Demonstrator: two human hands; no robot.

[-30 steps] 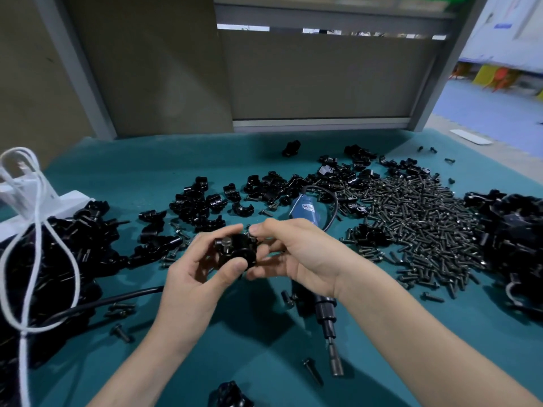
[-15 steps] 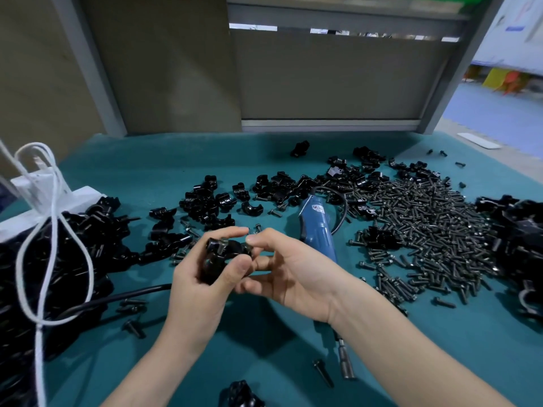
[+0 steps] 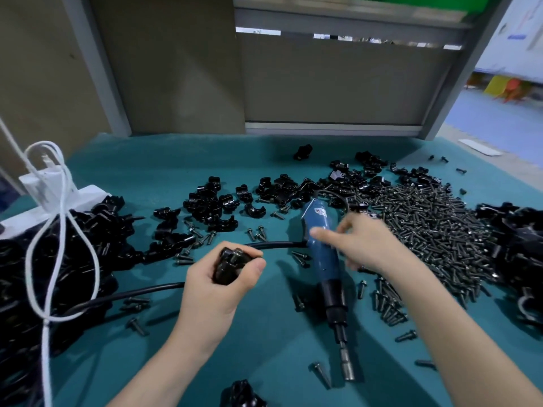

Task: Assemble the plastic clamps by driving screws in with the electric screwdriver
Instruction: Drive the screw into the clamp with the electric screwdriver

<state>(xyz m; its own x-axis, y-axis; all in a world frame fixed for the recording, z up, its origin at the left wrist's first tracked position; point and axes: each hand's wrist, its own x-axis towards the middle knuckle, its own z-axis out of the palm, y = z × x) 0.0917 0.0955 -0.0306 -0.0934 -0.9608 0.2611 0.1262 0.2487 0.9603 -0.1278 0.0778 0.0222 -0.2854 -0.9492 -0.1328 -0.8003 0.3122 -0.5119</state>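
Now my left grip [image 3: 217, 292] is curled round a black plastic clamp [image 3: 230, 267], thumb pressed on its right side. What looks like a screw head sits on top. I hold the clamp just above the teal table [image 3: 264, 362], near the middle.

My right grip [image 3: 367, 245] is spread, fingers loose and holding nothing, over the blue-bodied electric screwdriver [image 3: 321, 254]. The screwdriver lies flat on the table with its bit pointing towards me. Blur keeps me from telling whether a fingertip touches it.

I judge the step in hand to be fetching the driver: the clamp seems loaded, the screw not yet driven. The next move calls for closing round the blue body and lifting it clear of the black cable [image 3: 141, 290]. Then the bit must sit squarely on the screw while my left grip braces the clamp against twisting.

No box or tray shows. The dark metal screws [image 3: 435, 230] lie in a loose heap on the right, black clamp halves [image 3: 223, 204] are strewn on the far side, and a big heap of black clamp parts [image 3: 73, 254] lies at the left.
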